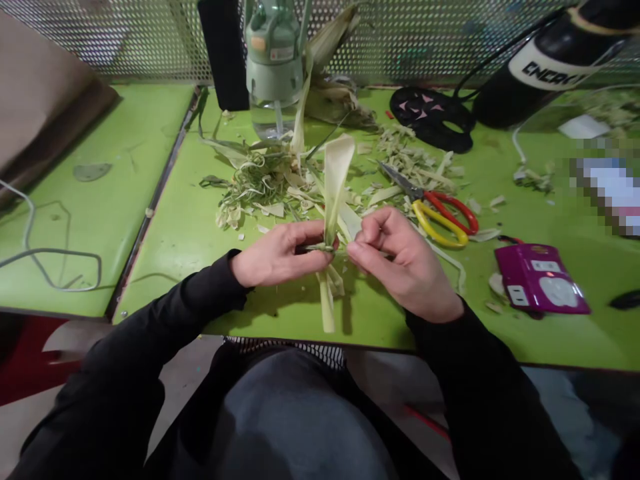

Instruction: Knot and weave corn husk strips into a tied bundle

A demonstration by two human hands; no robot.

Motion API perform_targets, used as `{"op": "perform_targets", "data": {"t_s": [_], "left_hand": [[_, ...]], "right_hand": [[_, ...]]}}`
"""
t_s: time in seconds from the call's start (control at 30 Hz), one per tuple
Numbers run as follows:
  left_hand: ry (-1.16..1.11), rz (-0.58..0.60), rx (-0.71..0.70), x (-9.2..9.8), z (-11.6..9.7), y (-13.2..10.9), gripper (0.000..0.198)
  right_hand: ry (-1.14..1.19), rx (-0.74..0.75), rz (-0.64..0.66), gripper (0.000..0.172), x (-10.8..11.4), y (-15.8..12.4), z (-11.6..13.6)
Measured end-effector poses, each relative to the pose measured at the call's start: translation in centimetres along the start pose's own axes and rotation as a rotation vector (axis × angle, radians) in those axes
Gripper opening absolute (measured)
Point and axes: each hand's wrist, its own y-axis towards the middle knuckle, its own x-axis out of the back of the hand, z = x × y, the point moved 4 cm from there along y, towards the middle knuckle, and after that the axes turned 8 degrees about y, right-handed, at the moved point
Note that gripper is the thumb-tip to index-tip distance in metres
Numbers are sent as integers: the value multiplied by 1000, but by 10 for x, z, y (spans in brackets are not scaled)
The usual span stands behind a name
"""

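Between my hands, above the table's front part, is a bundle of pale corn husk strips (336, 175) crossed at a knot-like middle. One broad strip stands up and others hang below. My left hand (287, 253) pinches the bundle at that middle from the left. On the right, my right hand (400, 260) has its thumb and forefinger pressed together at the end of a husk strip that slants toward it. Scissors (425, 207) with one red and one yellow handle lie beyond my right hand, blades pointing away to the left. A heap of husk scraps (265, 177) lies behind the bundle.
A green water bottle (275, 73) and a black phone-like slab (223, 57) stand by the perforated screen. To the right are a black ENERGY bottle (545, 67), a black palette-shaped object (433, 119) and a purple packet (543, 279). A brown paper bag (45, 100) sits left.
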Motion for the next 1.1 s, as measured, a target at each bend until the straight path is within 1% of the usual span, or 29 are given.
{"op": "perform_targets", "data": {"t_s": [0.03,0.07,0.13,0.17,0.2,0.23,0.27,0.33,0.4,0.47,0.57,0.73,0.8,0.83,0.93,1.0,1.1], "left_hand": [[-22,-30,4,1,1,1,10],[-40,-66,8,3,3,2,11],[-66,-133,21,6,6,4,14],[-76,-158,24,7,9,5,16],[-81,-174,23,8,11,5,17],[-81,-187,18,8,13,6,19],[-71,-196,12,8,14,6,20],[-29,-201,10,7,17,6,20],[15,-182,26,6,18,5,20],[30,-145,47,4,17,4,18],[10,-85,72,3,12,2,17],[-27,-68,64,10,6,2,16],[-36,-68,99,14,6,2,15],[-52,-70,128,16,7,2,15],[-131,-65,194,18,9,2,17],[-151,-34,183,15,8,2,17],[-104,15,111,9,6,4,14]], "right_hand": [[-100,68,-50,13,3,1,1],[-241,170,-118,11,5,2,3],[-576,416,-252,12,5,0,10],[-718,515,-280,13,1,-1,11],[-808,568,-267,13,-4,-2,11],[-834,571,-217,13,-9,-2,10],[-797,530,-149,14,-13,-1,7],[-637,406,-17,21,-19,1,3],[-472,310,78,26,-23,1,2],[-364,267,145,28,-24,1,5],[-269,229,236,30,-24,0,8],[-164,186,321,28,-23,1,6],[-143,123,301,25,-22,3,1],[-137,75,255,24,-20,4,-2],[-60,-78,40,15,-12,6,-12],[11,-118,-71,19,-8,6,-16],[86,-118,-138,23,-8,6,-20]]}}
